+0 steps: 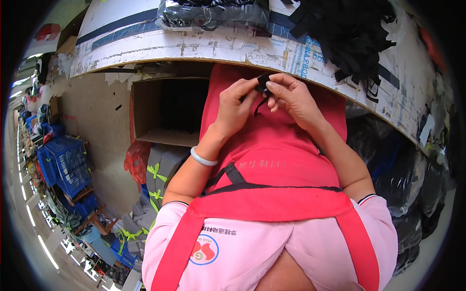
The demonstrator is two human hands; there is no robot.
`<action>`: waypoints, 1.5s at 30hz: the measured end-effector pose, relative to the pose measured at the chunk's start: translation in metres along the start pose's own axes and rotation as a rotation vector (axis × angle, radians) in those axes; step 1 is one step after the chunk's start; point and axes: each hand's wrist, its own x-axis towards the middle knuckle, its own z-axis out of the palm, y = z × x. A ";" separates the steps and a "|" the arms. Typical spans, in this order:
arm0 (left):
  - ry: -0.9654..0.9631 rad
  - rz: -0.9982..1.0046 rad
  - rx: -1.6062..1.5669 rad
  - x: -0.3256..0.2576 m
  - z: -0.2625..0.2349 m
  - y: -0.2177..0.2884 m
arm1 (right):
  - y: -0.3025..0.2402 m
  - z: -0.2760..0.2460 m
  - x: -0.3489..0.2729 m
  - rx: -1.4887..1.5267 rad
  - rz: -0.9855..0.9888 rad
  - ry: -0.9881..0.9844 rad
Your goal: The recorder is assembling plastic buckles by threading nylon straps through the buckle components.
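Note:
Above my red apron, close to the table's near edge, my two hands meet at a small black strap piece. My left hand pinches it between thumb and fingers from the left. From the other side, the thumb and fingers of my right hand close on it too. A thin black end hangs down between the hands. Whether a buckle is part of the piece is too small to tell. On the table, a loose heap of black straps lies to the right.
A clear plastic bag of black pieces lies on the table. Beneath stands an open cardboard box. At left are a red plastic bag, grey bundles with green ties and blue crates. Dark plastic bags fill the right.

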 end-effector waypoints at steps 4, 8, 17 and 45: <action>0.033 -0.627 -0.957 0.003 -0.008 0.017 | 0.005 -0.001 0.001 -0.098 -0.051 -0.017; 0.057 -0.633 -0.847 -0.004 0.008 0.003 | 0.015 -0.001 0.002 -0.399 -0.421 0.063; 0.214 -0.475 -0.626 -0.002 0.011 0.013 | -0.011 0.007 -0.014 -0.362 -0.103 0.015; 0.057 0.003 -0.209 -0.017 0.002 0.026 | -0.008 -0.010 -0.003 -0.433 -0.071 -0.088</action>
